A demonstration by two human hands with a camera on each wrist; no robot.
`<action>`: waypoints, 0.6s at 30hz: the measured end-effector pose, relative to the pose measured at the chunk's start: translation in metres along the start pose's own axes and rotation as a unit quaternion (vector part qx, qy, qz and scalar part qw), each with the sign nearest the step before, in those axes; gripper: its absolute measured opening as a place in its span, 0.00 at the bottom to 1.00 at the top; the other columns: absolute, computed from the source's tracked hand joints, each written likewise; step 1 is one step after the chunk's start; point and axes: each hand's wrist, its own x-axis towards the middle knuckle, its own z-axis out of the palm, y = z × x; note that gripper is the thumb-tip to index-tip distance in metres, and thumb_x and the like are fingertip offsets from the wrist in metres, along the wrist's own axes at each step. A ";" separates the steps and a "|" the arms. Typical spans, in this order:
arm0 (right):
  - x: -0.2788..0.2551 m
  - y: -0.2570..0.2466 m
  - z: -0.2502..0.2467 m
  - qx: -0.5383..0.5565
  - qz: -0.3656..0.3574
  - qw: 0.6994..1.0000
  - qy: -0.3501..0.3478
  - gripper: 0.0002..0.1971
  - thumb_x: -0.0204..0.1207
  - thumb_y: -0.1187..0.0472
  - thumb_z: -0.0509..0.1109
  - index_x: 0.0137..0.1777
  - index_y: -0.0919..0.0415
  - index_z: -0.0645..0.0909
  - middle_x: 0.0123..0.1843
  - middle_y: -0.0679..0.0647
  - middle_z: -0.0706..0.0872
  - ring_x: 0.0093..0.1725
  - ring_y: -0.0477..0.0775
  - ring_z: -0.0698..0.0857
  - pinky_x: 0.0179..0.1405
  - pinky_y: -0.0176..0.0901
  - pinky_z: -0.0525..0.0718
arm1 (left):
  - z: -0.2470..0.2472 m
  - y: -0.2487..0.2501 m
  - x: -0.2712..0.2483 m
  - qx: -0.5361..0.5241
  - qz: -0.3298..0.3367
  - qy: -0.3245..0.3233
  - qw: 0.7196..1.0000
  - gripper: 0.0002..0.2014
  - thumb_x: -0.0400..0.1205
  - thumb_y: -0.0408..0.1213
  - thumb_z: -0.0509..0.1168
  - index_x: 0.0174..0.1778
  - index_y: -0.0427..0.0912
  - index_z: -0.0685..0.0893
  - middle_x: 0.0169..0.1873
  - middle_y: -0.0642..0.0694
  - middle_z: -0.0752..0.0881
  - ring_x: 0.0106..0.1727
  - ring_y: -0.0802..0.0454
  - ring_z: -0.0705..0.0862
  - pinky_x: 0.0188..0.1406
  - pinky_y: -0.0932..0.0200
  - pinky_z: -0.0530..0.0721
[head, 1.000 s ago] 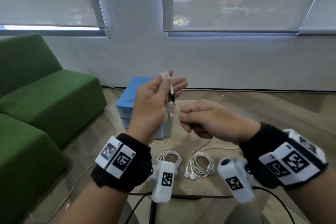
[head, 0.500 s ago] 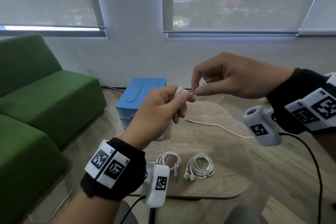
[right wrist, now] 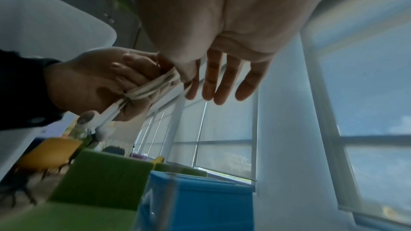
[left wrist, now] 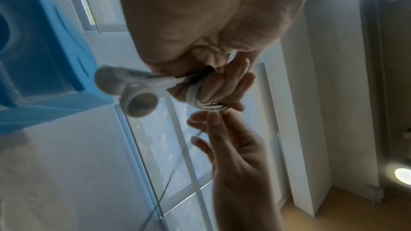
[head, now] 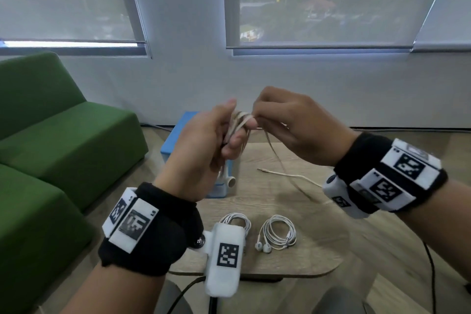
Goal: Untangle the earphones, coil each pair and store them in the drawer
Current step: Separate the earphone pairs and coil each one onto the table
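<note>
My left hand (head: 235, 123) is raised over the wooden table (head: 293, 209) and grips a white pair of earphones. Their cable (right wrist: 155, 85) is wound several times round its fingers, and the two earbuds (left wrist: 133, 94) hang below the palm. My right hand (head: 254, 122) is close beside it and pinches the cable next to the wrap, its other fingers straight. The loose cable (head: 285, 173) runs down to the table, where its plug (head: 260, 169) lies. Two coiled pairs lie at the near edge: one (head: 277, 233) in full view, the other (head: 237, 219) partly behind my left wrist camera.
A blue drawer unit (head: 175, 140) stands at the table's far left corner, behind my left hand; its drawer fronts are hidden. A green sofa (head: 63, 148) fills the left side. A white wall with windows is behind. Black cables hang below the near table edge.
My right hand came down from up high to right beside my left hand, laying more cable round the left fingers. The loose tail on the table is shorter.
</note>
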 end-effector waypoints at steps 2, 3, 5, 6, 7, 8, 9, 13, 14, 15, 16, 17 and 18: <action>0.001 0.000 0.010 0.024 0.036 0.999 0.008 0.09 0.88 0.62 0.64 0.48 0.61 0.84 0.46 0.51 0.81 0.44 0.48 0.79 0.48 0.40 0.76 | 0.001 0.005 0.000 -0.058 0.010 -0.006 0.998 0.20 0.93 0.41 0.52 0.47 0.31 0.83 0.23 0.48 0.72 0.20 0.59 0.67 0.22 0.68 0.66; 0.000 0.001 0.015 0.049 0.065 0.997 0.005 0.09 0.87 0.62 0.64 0.46 0.60 0.84 0.44 0.48 0.81 0.43 0.44 0.79 0.48 0.35 0.75 | 0.002 0.007 0.000 -0.086 0.019 -0.007 0.996 0.19 0.93 0.39 0.53 0.51 0.30 0.83 0.25 0.48 0.74 0.20 0.59 0.70 0.23 0.69 0.70; -0.002 -0.002 0.024 0.132 0.132 0.982 -0.019 0.11 0.87 0.62 0.63 0.43 0.54 0.84 0.41 0.43 0.84 0.41 0.39 0.80 0.48 0.33 0.75 | 0.004 0.011 -0.002 -0.146 0.034 -0.007 0.989 0.18 0.94 0.38 0.53 0.58 0.29 0.84 0.30 0.46 0.79 0.25 0.59 0.78 0.27 0.69 0.79; -0.004 -0.005 0.027 0.180 0.159 0.970 -0.044 0.13 0.88 0.62 0.62 0.43 0.53 0.84 0.40 0.44 0.86 0.41 0.39 0.82 0.48 0.36 0.78 | 0.004 0.011 -0.002 -0.172 0.047 -0.007 0.984 0.18 0.94 0.38 0.52 0.61 0.29 0.84 0.33 0.46 0.83 0.28 0.59 0.82 0.31 0.69 0.82; -0.005 -0.008 0.028 0.223 0.177 0.956 -0.075 0.14 0.89 0.63 0.61 0.43 0.56 0.84 0.40 0.47 0.87 0.41 0.40 0.84 0.48 0.39 0.80 | 0.003 0.011 -0.002 -0.192 0.065 -0.003 0.979 0.18 0.94 0.38 0.53 0.64 0.29 0.84 0.37 0.45 0.88 0.33 0.59 0.85 0.36 0.69 0.85; -0.006 -0.012 0.029 0.258 0.188 0.942 -0.105 0.15 0.90 0.65 0.60 0.44 0.60 0.85 0.39 0.53 0.88 0.41 0.43 0.84 0.48 0.44 0.82 | 0.002 0.010 -0.001 -0.203 0.084 0.007 0.975 0.18 0.94 0.38 0.53 0.65 0.30 0.83 0.42 0.44 0.91 0.38 0.58 0.89 0.41 0.68 0.87; -0.007 -0.016 0.028 0.289 0.194 0.928 -0.131 0.15 0.90 0.66 0.59 0.45 0.65 0.85 0.39 0.60 0.88 0.42 0.48 0.85 0.50 0.52 0.84 | 0.000 0.009 0.001 -0.206 0.104 0.025 0.973 0.17 0.94 0.37 0.54 0.65 0.30 0.84 0.46 0.42 0.93 0.42 0.56 0.91 0.45 0.67 0.88; -0.008 -0.027 0.016 0.390 0.198 0.880 -0.187 0.15 0.89 0.65 0.60 0.45 0.70 0.83 0.36 0.62 0.82 0.37 0.60 0.83 0.47 0.58 0.82 | -0.001 0.001 0.009 -0.143 0.154 0.104 0.972 0.13 0.94 0.32 0.56 0.68 0.33 0.82 0.55 0.38 0.94 0.56 0.49 0.94 0.55 0.62 0.89; -0.006 -0.029 0.010 0.411 0.201 0.868 -0.194 0.14 0.87 0.63 0.61 0.43 0.68 0.83 0.35 0.63 0.80 0.35 0.60 0.81 0.46 0.56 0.81 | 0.000 -0.001 0.010 -0.101 0.165 0.114 0.974 0.12 0.94 0.31 0.56 0.67 0.35 0.83 0.56 0.38 0.94 0.57 0.48 0.94 0.56 0.61 0.89; -0.003 -0.031 0.003 0.433 0.210 0.854 -0.198 0.13 0.85 0.62 0.62 0.41 0.66 0.82 0.34 0.64 0.79 0.33 0.60 0.81 0.46 0.56 0.81 | 0.001 -0.004 0.010 -0.043 0.184 0.120 0.975 0.12 0.94 0.31 0.55 0.65 0.38 0.84 0.56 0.38 0.94 0.58 0.48 0.94 0.57 0.60 0.89; -0.001 -0.032 -0.005 0.458 0.224 0.837 -0.200 0.13 0.83 0.62 0.62 0.39 0.65 0.82 0.32 0.64 0.77 0.30 0.59 0.80 0.46 0.57 0.82 | 0.002 -0.008 0.012 0.028 0.206 0.122 0.971 0.12 0.94 0.30 0.55 0.62 0.40 0.85 0.55 0.39 0.93 0.56 0.49 0.94 0.57 0.60 0.89; 0.003 -0.032 -0.012 0.481 0.239 0.819 -0.201 0.13 0.83 0.63 0.62 0.38 0.65 0.81 0.29 0.63 0.76 0.27 0.59 0.78 0.45 0.58 0.84 | 0.001 -0.013 0.014 0.105 0.226 0.121 0.961 0.13 0.94 0.30 0.56 0.59 0.40 0.87 0.53 0.41 0.93 0.54 0.52 0.94 0.56 0.59 0.89; 0.007 -0.031 -0.020 0.498 0.254 0.805 -0.199 0.14 0.83 0.64 0.61 0.36 0.65 0.80 0.28 0.61 0.74 0.25 0.58 0.76 0.42 0.57 0.85 | 0.000 -0.017 0.016 0.178 0.239 0.115 0.948 0.13 0.94 0.32 0.56 0.57 0.39 0.88 0.50 0.44 0.94 0.52 0.54 0.94 0.56 0.56 0.90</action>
